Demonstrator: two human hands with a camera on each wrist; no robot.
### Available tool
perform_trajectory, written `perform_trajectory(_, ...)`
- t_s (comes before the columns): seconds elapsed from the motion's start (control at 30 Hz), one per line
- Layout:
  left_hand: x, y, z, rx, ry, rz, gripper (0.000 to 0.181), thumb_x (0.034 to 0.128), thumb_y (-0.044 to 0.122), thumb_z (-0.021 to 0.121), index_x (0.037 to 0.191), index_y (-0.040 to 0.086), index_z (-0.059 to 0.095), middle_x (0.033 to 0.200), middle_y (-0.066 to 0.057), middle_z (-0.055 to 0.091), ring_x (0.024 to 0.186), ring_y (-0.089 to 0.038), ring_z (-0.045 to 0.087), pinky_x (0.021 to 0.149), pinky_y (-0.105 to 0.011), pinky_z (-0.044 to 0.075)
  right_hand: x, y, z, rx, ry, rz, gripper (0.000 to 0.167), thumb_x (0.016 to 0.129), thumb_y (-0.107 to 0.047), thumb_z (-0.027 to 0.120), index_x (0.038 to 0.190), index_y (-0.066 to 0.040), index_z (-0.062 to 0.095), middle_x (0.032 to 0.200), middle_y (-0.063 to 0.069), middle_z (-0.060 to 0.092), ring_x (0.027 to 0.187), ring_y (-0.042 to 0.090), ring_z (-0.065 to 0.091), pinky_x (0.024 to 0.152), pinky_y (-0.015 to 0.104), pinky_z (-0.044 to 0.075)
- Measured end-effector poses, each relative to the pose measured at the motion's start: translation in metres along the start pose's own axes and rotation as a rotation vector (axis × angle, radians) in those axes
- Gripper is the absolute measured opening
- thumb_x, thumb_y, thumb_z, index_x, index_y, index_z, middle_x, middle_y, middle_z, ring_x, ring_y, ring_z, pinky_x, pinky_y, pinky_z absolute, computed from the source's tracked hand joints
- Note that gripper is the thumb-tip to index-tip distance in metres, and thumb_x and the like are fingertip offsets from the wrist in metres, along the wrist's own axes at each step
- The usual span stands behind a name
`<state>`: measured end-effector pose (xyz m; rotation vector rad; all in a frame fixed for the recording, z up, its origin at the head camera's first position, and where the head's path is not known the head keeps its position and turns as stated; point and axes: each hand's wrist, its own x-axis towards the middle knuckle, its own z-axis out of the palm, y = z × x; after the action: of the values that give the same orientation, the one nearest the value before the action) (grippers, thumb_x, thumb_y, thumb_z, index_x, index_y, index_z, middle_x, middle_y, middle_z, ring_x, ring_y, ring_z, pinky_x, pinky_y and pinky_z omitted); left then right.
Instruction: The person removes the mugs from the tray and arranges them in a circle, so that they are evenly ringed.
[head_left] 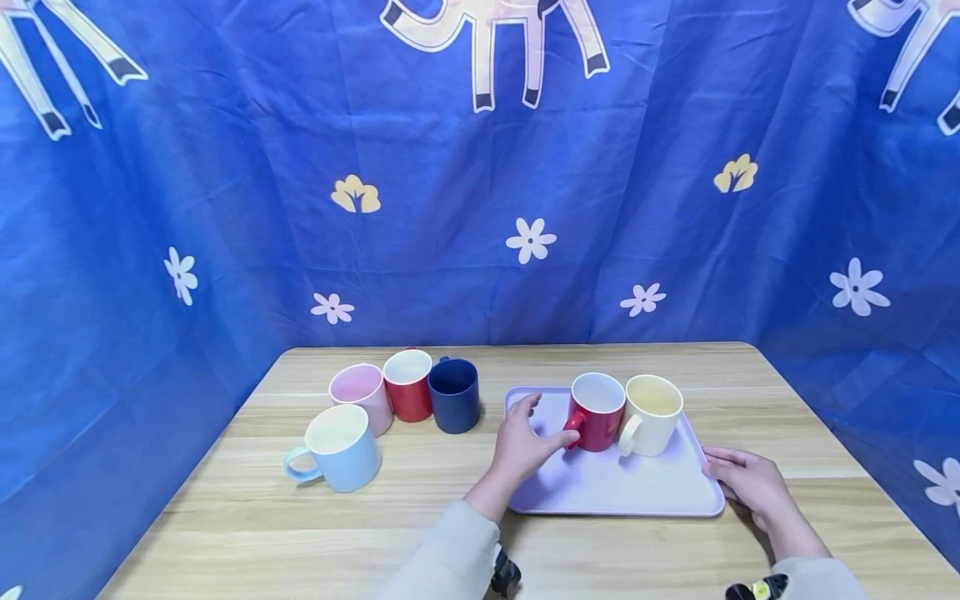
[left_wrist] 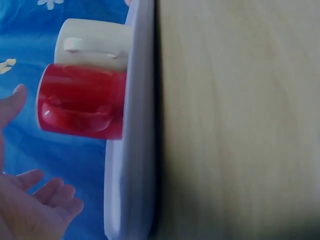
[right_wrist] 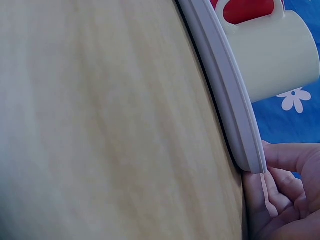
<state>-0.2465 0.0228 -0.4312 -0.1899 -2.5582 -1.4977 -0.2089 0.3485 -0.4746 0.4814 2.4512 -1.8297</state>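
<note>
A lilac tray lies on the table with a red mug and a cream mug upright on it, side by side. My left hand hovers over the tray's left part, fingers spread and thumb near the red mug's handle. The left wrist view shows a gap between that hand and the red mug. At the tray's right edge, my right hand pinches the rim; in the right wrist view its thumb is above the rim and other fingers are below.
On the table's left stand a light blue mug, a pink mug, a second red mug and a navy mug, close together. A blue patterned curtain hangs behind the wooden table.
</note>
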Motion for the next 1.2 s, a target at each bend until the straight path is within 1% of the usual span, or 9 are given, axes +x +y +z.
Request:
perform_trajectory(0.17, -0.002, -0.001, 0.010, -0.036, -0.036, 0.011, 0.074, 0.0697, 0.032, 0.085, 0.128, -0.001, 0.054, 0.124, -0.017, 0.057, 0.111, -0.033, 0.055, 0.092, -0.044, 0.046, 0.000, 0.001, 0.000, 0.010, 0.004, -0.011, 0.055, 0.087, -0.014, 0.068, 0.130, 0.014, 0.048, 0.108, 0.020, 0.067, 0.082, 0.007, 0.064, 0.071, 0.027, 0.055)
perform_trajectory(0.33, -0.002, -0.005, 0.019, -0.087, -0.079, 0.000, 0.066, 0.0721, 0.028, 0.084, 0.125, -0.001, 0.057, 0.118, -0.015, 0.061, 0.108, -0.031, 0.058, 0.090, -0.041, 0.048, 0.000, 0.000, 0.000, 0.023, 0.006, -0.014, 0.053, 0.087, -0.012, 0.068, 0.129, 0.014, 0.048, 0.105, 0.018, 0.068, 0.080, 0.006, 0.065, 0.070, 0.026, 0.055)
perform_trajectory(0.4, -0.001, -0.006, 0.022, -0.115, -0.098, -0.004, 0.058, 0.0738, 0.024, 0.083, 0.121, -0.001, 0.060, 0.111, -0.012, 0.064, 0.103, -0.028, 0.061, 0.087, -0.038, 0.049, 0.000, 0.001, 0.000, 0.027, 0.004, -0.016, 0.052, 0.087, -0.011, 0.067, 0.128, 0.015, 0.049, 0.104, 0.018, 0.068, 0.080, 0.006, 0.065, 0.070, 0.027, 0.055)
perform_trajectory(0.5, 0.000, -0.007, 0.026, -0.155, -0.110, -0.002, 0.045, 0.0759, 0.019, 0.081, 0.112, -0.001, 0.064, 0.098, -0.006, 0.067, 0.089, -0.019, 0.064, 0.079, -0.030, 0.052, 0.001, 0.001, 0.000, 0.027, 0.005, -0.014, 0.051, 0.087, -0.011, 0.067, 0.128, 0.015, 0.049, 0.104, 0.018, 0.068, 0.080, 0.006, 0.065, 0.070, 0.027, 0.055)
perform_trajectory(0.6, 0.001, -0.008, 0.029, -0.186, -0.104, 0.017, 0.031, 0.0777, 0.012, 0.079, 0.103, -0.001, 0.066, 0.086, -0.001, 0.065, 0.078, -0.011, 0.060, 0.072, -0.024, 0.051, 0.001, 0.002, 0.000, 0.023, 0.006, -0.014, 0.051, 0.087, -0.011, 0.067, 0.128, 0.014, 0.049, 0.105, 0.018, 0.068, 0.080, 0.006, 0.065, 0.070, 0.027, 0.055)
perform_trajectory(0.7, 0.002, -0.010, 0.031, -0.209, -0.096, 0.036, 0.021, 0.0789, 0.007, 0.076, 0.097, -0.001, 0.067, 0.080, 0.000, 0.064, 0.073, -0.009, 0.056, 0.068, -0.022, 0.049, 0.000, 0.002, 0.000, 0.020, 0.007, -0.017, 0.051, 0.087, -0.011, 0.067, 0.128, 0.014, 0.049, 0.106, 0.019, 0.068, 0.080, 0.006, 0.065, 0.070, 0.027, 0.055)
perform_trajectory(0.93, 0.004, -0.011, 0.032, -0.213, -0.089, 0.081, 0.012, 0.0796, 0.003, 0.075, 0.091, 0.001, 0.071, 0.079, -0.002, 0.067, 0.072, -0.008, 0.056, 0.067, -0.023, 0.048, 0.000, 0.000, 0.000, 0.025, 0.005, -0.018, 0.051, 0.087, -0.010, 0.066, 0.128, 0.015, 0.048, 0.106, 0.019, 0.067, 0.081, 0.007, 0.065, 0.071, 0.027, 0.055)
perform_trajectory(1.1, 0.004, -0.013, 0.030, -0.270, -0.113, 0.070, 0.016, 0.0800, 0.004, 0.075, 0.095, -0.001, 0.073, 0.086, -0.007, 0.071, 0.077, -0.009, 0.060, 0.070, -0.022, 0.050, -0.001, -0.001, 0.000, 0.016, 0.010, -0.012, 0.051, 0.087, -0.010, 0.067, 0.128, 0.015, 0.048, 0.107, 0.021, 0.066, 0.082, 0.009, 0.066, 0.071, 0.028, 0.055)
perform_trajectory(1.2, 0.004, -0.016, 0.029, -0.302, -0.131, 0.076, 0.018, 0.0803, 0.004, 0.075, 0.097, -0.002, 0.073, 0.089, -0.009, 0.071, 0.080, -0.011, 0.062, 0.071, -0.023, 0.050, -0.001, -0.001, 0.000, 0.014, 0.008, -0.009, 0.052, 0.087, -0.011, 0.067, 0.128, 0.015, 0.048, 0.107, 0.021, 0.066, 0.082, 0.009, 0.065, 0.071, 0.028, 0.055)
